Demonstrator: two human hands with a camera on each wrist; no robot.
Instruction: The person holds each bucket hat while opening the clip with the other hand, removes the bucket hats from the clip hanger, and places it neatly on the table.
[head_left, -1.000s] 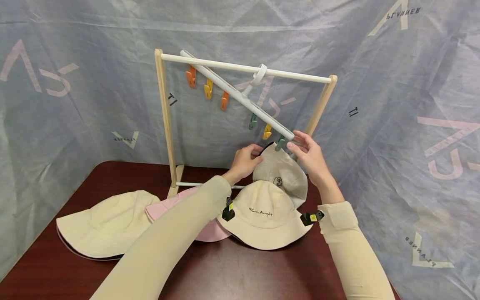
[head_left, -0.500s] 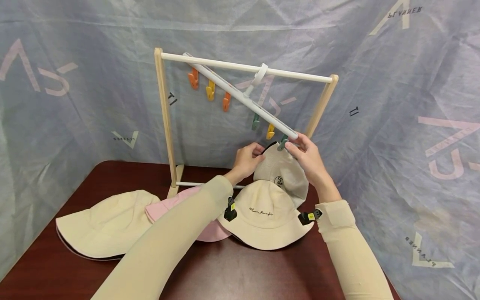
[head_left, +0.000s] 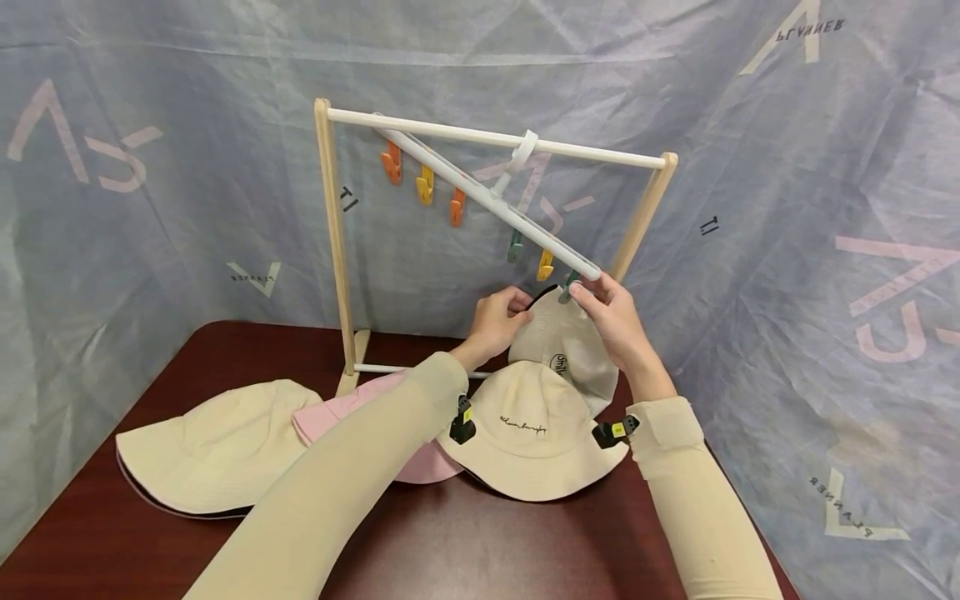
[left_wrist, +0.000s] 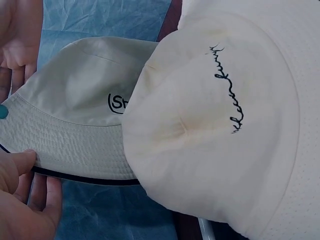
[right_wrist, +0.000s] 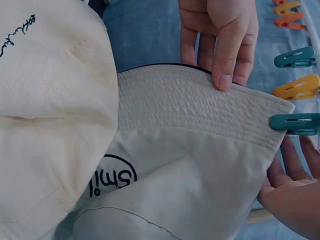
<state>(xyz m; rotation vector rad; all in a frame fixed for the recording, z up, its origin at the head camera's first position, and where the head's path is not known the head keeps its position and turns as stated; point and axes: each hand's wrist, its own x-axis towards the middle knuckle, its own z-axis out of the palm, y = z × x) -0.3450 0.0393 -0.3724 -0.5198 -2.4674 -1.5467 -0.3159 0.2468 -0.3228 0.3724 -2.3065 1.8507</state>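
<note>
A grey-beige bucket hat (head_left: 553,329) with a dark brim edge and printed lettering stands tilted beneath the hanger's right end. My left hand (head_left: 498,321) pinches its brim (right_wrist: 167,82) between thumb and fingers. At the upper corner of that brim, a green clip (right_wrist: 292,121) overlaps the fabric. The thumb of my right hand (head_left: 617,321) is on this clip, with its other fingers behind, near the end of the white hanger (head_left: 487,198). In the right wrist view, thumb and fingertips at the clip's handles are out of frame.
A cream bucket hat (head_left: 525,417) with script overlaps the held hat. A pink hat (head_left: 423,462) and another cream hat (head_left: 217,446) lie left on the dark red table (head_left: 480,550). The wooden rack (head_left: 335,242) bears the slanted hanger with orange clips (head_left: 392,162), yellow clips (head_left: 425,185) and another green clip (head_left: 515,247).
My right hand has closed in from beside the hanger's end onto the green clip. The hanger's near end has shifted slightly right. My left hand keeps its pinch on the brim.
</note>
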